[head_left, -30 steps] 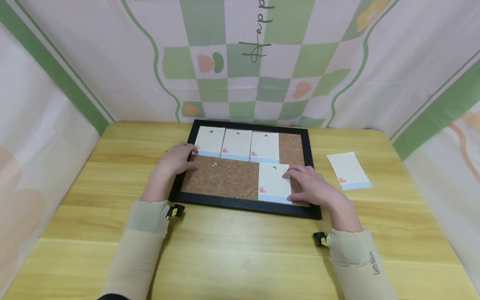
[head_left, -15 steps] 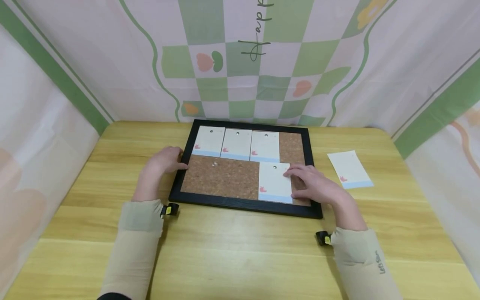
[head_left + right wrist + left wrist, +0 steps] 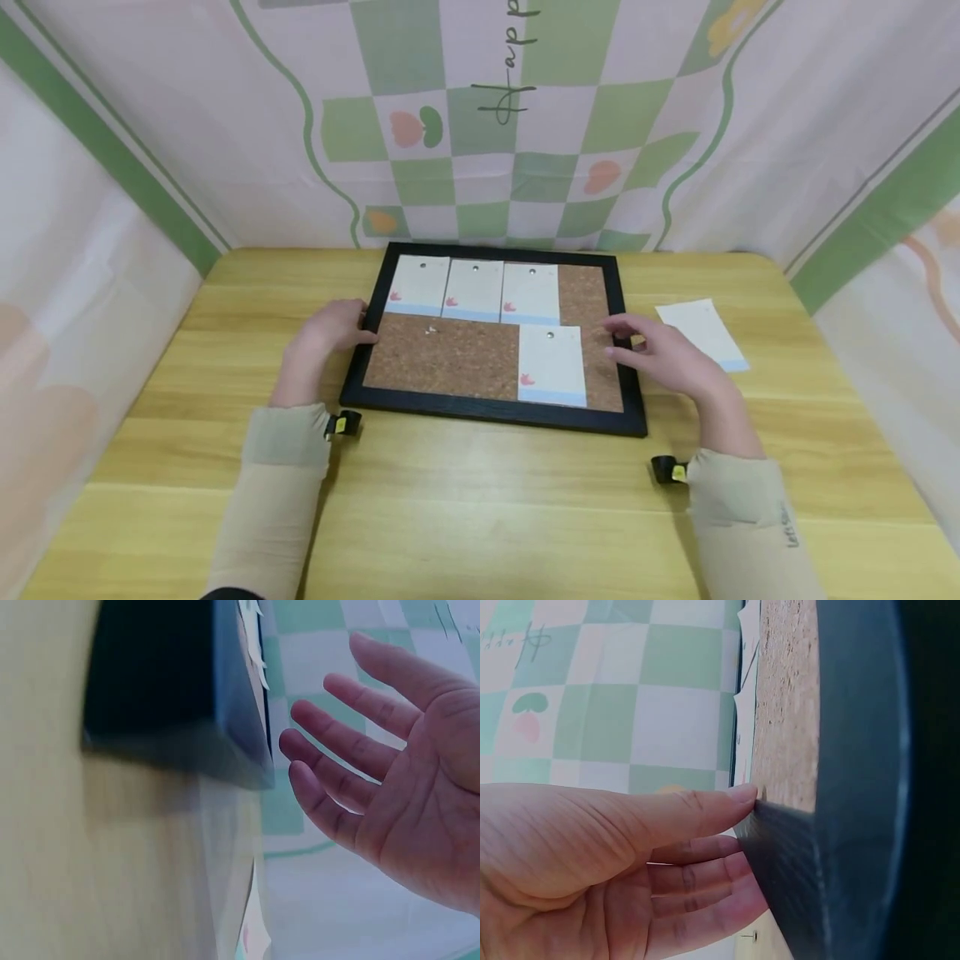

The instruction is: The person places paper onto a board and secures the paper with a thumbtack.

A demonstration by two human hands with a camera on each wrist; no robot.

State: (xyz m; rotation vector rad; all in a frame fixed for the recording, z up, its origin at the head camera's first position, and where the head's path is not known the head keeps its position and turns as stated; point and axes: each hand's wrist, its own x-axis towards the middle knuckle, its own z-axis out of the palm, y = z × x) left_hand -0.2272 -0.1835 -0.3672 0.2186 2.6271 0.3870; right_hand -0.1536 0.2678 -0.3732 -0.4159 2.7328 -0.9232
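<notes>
A black-framed cork board (image 3: 442, 358) lies on the table. My left hand (image 3: 327, 327) holds its left edge; in the left wrist view the thumb (image 3: 705, 812) lies on top of the frame and the fingers are against its outer side. My right hand (image 3: 667, 354) hovers over the board's right edge, fingers spread and slightly bent, holding nothing. Three white cards with blue bottom bands, such as the middle card (image 3: 474, 287), are pinned side by side along the top. One more pinned card (image 3: 551, 362) is at lower right, left of my right hand.
A loose card (image 3: 701, 333) lies on the table, partly behind my right hand. Small white pieces (image 3: 431, 330) sit on the cork below the top row. A small pin (image 3: 755, 936) is beside the frame under my left hand. A patterned curtain (image 3: 487, 167) stands behind the table.
My right hand has left the lower-right card and moved right to over the frame's edge. My left hand has drawn back left from the upper-left card onto the frame.
</notes>
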